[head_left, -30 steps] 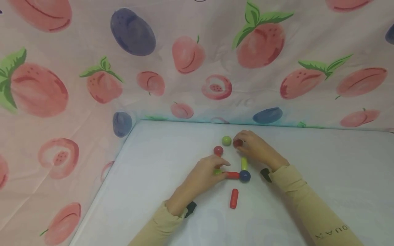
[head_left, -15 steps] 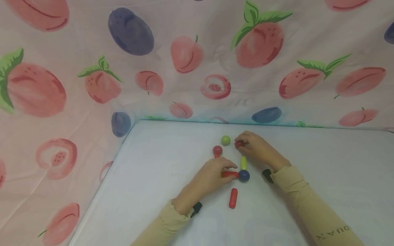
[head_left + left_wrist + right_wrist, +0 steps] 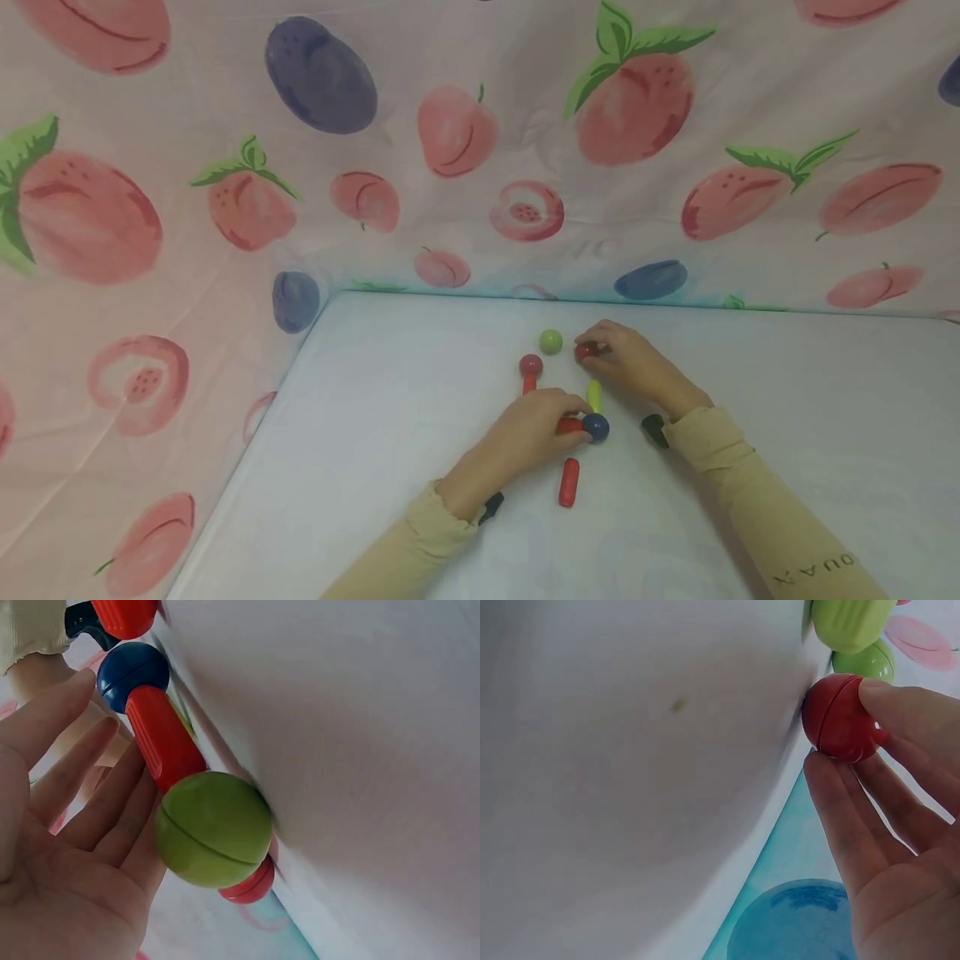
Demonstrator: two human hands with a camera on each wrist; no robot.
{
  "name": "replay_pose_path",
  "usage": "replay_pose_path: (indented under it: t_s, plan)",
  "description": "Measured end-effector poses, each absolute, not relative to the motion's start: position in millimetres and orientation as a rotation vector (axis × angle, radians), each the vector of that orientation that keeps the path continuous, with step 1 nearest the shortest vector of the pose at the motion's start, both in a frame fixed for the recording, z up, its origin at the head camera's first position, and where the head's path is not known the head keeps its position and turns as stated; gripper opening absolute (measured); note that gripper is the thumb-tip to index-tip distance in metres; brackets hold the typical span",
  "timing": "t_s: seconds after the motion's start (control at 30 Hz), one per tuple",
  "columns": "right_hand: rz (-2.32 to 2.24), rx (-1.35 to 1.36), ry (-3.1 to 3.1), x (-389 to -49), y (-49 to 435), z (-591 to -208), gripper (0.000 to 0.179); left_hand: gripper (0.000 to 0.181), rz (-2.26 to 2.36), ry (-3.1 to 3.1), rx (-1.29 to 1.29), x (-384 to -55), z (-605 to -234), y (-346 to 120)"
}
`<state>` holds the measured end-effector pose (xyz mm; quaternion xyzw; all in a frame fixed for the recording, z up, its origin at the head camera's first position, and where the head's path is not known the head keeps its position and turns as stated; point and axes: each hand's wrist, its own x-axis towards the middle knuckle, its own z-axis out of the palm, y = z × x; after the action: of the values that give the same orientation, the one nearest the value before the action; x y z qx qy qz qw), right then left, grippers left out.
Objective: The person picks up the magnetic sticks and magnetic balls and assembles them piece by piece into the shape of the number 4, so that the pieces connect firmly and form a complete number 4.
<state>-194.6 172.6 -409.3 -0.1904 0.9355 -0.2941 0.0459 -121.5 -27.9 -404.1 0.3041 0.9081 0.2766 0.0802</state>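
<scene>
My left hand [image 3: 521,433] reaches over a red rod [image 3: 165,739], thumb and fingertips right at the blue ball [image 3: 597,427] on its end. The palm faces the rod, fingers only slightly bent, in the left wrist view. At the rod's other end sits a green ball [image 3: 214,829], which the hand hides from the head view. My right hand [image 3: 630,358] pinches a red ball [image 3: 840,718] between thumb and fingers, low at the table surface. A yellow-green rod [image 3: 594,396] runs from the blue ball toward that red ball.
Another red ball [image 3: 531,365] tops a second red rod [image 3: 529,384], partly behind the left hand. Farther back lies a lime ball [image 3: 551,341]. One loose red rod [image 3: 569,482] lies nearer me. A fruit-printed cloth [image 3: 450,208] hangs behind the white table [image 3: 375,375].
My left hand has slid right along the red rod, from the green ball to the blue ball. The right hand, with its red ball, has shifted very slightly right.
</scene>
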Motion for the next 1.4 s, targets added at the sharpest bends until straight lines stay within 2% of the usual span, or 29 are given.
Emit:
replay_pose_path:
  t_s: [0.37,0.93,1.4]
  plan:
    - [-0.928,-0.566,2.851,-195,177,-414,0.032,0.031,0.778,2.708,0.937,-124,-408,-23]
    - [-0.975,-0.726,2.826,-187,186,-412,0.028,0.03,0.693,2.754,0.916,-121,-405,-14]
    - [-0.938,-0.63,2.769,-181,186,-408,0.031,0.031,0.679,2.774,0.908,-119,-405,-13]
